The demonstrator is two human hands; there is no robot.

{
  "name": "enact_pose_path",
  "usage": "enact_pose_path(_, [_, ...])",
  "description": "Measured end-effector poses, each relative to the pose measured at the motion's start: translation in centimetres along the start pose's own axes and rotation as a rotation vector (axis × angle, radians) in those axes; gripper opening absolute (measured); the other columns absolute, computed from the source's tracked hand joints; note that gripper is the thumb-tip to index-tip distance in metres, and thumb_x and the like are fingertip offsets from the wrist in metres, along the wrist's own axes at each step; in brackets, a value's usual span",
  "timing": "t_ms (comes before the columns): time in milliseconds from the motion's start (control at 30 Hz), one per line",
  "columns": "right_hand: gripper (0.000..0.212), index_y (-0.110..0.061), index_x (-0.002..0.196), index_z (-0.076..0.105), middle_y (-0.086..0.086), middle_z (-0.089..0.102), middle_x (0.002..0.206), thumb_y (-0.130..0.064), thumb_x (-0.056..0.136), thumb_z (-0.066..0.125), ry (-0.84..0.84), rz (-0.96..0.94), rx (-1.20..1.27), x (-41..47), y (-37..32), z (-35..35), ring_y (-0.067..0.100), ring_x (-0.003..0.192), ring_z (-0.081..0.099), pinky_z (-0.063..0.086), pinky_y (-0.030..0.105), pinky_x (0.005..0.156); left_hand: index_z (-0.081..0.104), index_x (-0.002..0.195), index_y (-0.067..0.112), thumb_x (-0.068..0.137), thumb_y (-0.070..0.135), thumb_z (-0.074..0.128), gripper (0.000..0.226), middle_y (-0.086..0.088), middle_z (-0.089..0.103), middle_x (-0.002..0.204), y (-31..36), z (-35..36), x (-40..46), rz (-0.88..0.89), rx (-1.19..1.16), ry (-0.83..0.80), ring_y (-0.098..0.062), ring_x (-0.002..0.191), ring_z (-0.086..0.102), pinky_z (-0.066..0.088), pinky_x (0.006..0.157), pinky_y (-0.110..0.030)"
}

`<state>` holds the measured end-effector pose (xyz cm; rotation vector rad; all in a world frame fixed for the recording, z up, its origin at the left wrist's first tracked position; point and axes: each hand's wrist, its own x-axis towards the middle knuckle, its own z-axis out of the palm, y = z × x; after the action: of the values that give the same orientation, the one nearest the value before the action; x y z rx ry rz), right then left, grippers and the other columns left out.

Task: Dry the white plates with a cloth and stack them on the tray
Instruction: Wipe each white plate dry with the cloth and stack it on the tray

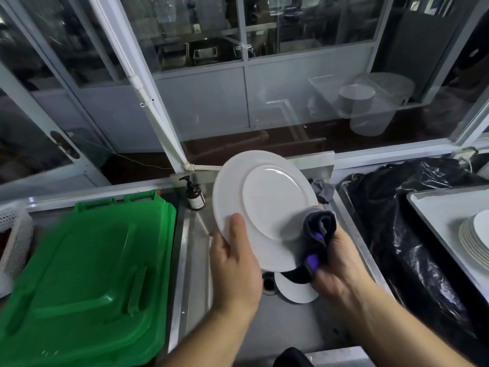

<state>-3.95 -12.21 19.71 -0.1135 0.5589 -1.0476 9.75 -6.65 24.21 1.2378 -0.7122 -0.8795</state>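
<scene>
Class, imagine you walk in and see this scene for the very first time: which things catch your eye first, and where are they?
The white plate stands out first, held up in the middle over the steel sink: the left hand grips its lower rim while the right hand presses a dark cloth against its right edge. Next comes the bright green bin lid at lower left. At far right, a stack of white plates sits on a tray.

Place: commercial kitchen dish area.
Signs: steel sink point(195, 260), green bin point(87, 274), soap bottle point(195, 196), plate stack point(475, 241) on tray point(434, 207), glass partitions point(304, 83).
</scene>
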Motion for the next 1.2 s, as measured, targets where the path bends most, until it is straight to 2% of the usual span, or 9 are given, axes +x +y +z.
enact_pose_path(100, [0.042, -0.007, 0.129, 0.076, 0.018, 0.073, 0.134, -0.031, 0.095, 0.073, -0.016, 0.063, 0.059, -0.3, 1.0, -0.3, 0.038, 0.116, 0.074, 0.060, 0.062, 0.091, 0.069, 0.102, 0.071, 0.103, 0.043, 0.053, 0.032, 0.030, 0.075, 0.113, -1.3, 0.8, -1.3, 0.010, -0.018, 0.019, 0.006, 0.107, 0.070, 0.055, 0.084, -0.012])
enact_pose_path(200, [0.051, -0.011, 0.136, 0.072, 0.014, 0.073, 0.135, -0.028, 0.089, 0.075, 0.025, -0.063, -0.046, -0.2, -0.5, -1.0, 0.032, 0.122, 0.071, 0.058, 0.057, 0.102, 0.076, 0.107, 0.057, 0.091, 0.042, 0.059, 0.028, 0.008, 0.078, 0.121, -1.1, 0.0, -1.2, -0.116, -0.061, -0.082, -0.018, 0.117, 0.072, 0.056, 0.101, -0.043])
enact_pose_path(300, [0.031, -0.012, 0.112, 0.084, 0.012, 0.081, 0.109, -0.029, 0.090, 0.070, -0.007, -0.060, -0.215, -0.7, -3.3, -1.0, 0.027, 0.095, 0.080, 0.065, 0.045, 0.079, 0.078, 0.121, 0.033, 0.086, 0.044, 0.063, 0.039, -0.009, 0.077, 0.124, 0.9, -2.1, 2.0, -0.243, -0.106, -0.224, -0.030, 0.121, 0.070, 0.052, 0.105, -0.048])
enact_pose_path(367, [0.037, -0.009, 0.117, 0.081, 0.016, 0.079, 0.108, -0.030, 0.086, 0.075, -0.013, -0.022, -0.315, -0.8, -4.6, -1.0, 0.030, 0.093, 0.079, 0.065, 0.044, 0.077, 0.071, 0.133, 0.020, 0.088, 0.051, 0.068, 0.055, -0.015, 0.074, 0.129, 2.7, -3.2, 4.4, -0.315, -0.048, -0.334, -0.035, 0.124, 0.069, 0.050, 0.108, -0.051])
enact_pose_path(567, [0.043, -0.011, 0.120, 0.079, 0.013, 0.079, 0.106, -0.023, 0.079, 0.081, -0.007, -0.072, -0.220, -0.3, -3.4, 0.3, 0.027, 0.089, 0.079, 0.065, 0.043, 0.076, 0.077, 0.121, 0.027, 0.100, 0.039, 0.060, 0.029, -0.011, 0.079, 0.119, 2.8, -3.2, 5.1, -0.291, 0.039, -0.236, -0.033, 0.113, 0.074, 0.057, 0.100, -0.057])
enact_pose_path(700, [0.051, -0.011, 0.122, 0.080, 0.012, 0.077, 0.123, -0.022, 0.072, 0.081, 0.011, -0.077, -0.098, -0.3, -1.0, 0.2, 0.031, 0.107, 0.077, 0.062, 0.058, 0.091, 0.079, 0.103, 0.044, 0.104, 0.042, 0.060, 0.019, 0.006, 0.080, 0.113, 0.5, -1.8, 2.4, -0.209, -0.048, -0.065, -0.021, 0.112, 0.074, 0.057, 0.102, -0.051])
enact_pose_path(867, [0.049, -0.005, 0.122, 0.078, 0.019, 0.078, 0.121, -0.012, 0.073, 0.081, -0.029, 0.022, 0.110, -0.9, 1.3, 0.0, 0.038, 0.098, 0.079, 0.063, 0.063, 0.073, 0.069, 0.100, 0.069, 0.101, 0.060, 0.049, 0.022, 0.033, 0.074, 0.111, -0.6, -0.1, -1.0, -0.058, -0.003, -0.024, 0.010, 0.107, 0.068, 0.051, 0.081, -0.006])
enact_pose_path(1000, [0.037, -0.011, 0.120, 0.082, 0.015, 0.077, 0.124, -0.021, 0.086, 0.072, 0.039, -0.047, -0.058, -0.9, -0.8, -0.8, 0.031, 0.103, 0.079, 0.065, 0.055, 0.079, 0.073, 0.121, 0.034, 0.092, 0.041, 0.059, 0.033, 0.002, 0.077, 0.124, -0.3, -1.5, -0.3, -0.201, -0.088, -0.133, -0.020, 0.122, 0.070, 0.054, 0.102, -0.040])
enact_pose_path(1200, [0.025, -0.011, 0.104, 0.084, 0.010, 0.080, 0.096, -0.028, 0.087, 0.074, 0.030, -0.007, -0.288, -0.9, -4.3, 0.0, 0.024, 0.081, 0.079, 0.065, 0.040, 0.071, 0.071, 0.131, 0.017, 0.078, 0.045, 0.070, 0.059, -0.013, 0.078, 0.119, 2.9, -4.1, 4.9, -0.423, 0.023, -0.348, -0.032, 0.111, 0.075, 0.059, 0.096, -0.045])
